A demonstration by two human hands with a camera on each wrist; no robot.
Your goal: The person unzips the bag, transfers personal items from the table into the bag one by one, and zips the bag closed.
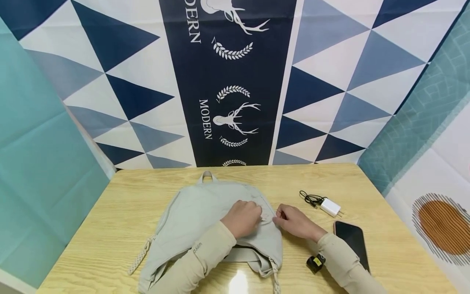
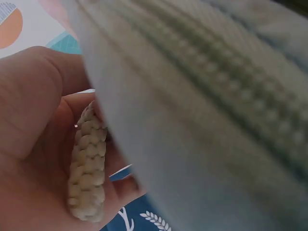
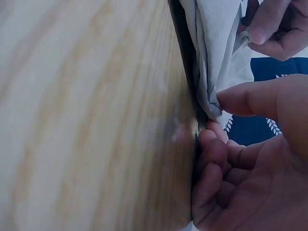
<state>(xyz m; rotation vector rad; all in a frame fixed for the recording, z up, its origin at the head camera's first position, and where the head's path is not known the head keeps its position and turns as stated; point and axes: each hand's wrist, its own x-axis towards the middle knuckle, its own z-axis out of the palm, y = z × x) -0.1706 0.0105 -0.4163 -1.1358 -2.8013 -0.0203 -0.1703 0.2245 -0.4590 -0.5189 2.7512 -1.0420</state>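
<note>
A pale grey backpack point(image 1: 198, 208) lies on the wooden table, its top loop pointing away from me. Over its right part, my left hand point(image 1: 243, 219) has its fingers curled. The left wrist view shows that hand gripping a braided cream zipper pull point(image 2: 88, 168) beside the blurred zipper point(image 2: 216, 67). At the bag's right edge, my right hand point(image 1: 296, 222) pinches the grey fabric point(image 3: 210, 91) between thumb and finger; its other fingers are curled against the tabletop. Two more braided pulls hang from the bag, one left point(image 1: 140, 258) and one front right point(image 1: 275, 277).
Right of the bag lie a black cable point(image 1: 312, 199) and a white charger plug point(image 1: 330, 207). A dark phone point(image 1: 352, 241) lies partly behind my right sleeve. Near that sleeve is a small black item point(image 1: 315, 263) with a yellow label. Patterned cloth point(image 1: 235, 81) rises behind the table.
</note>
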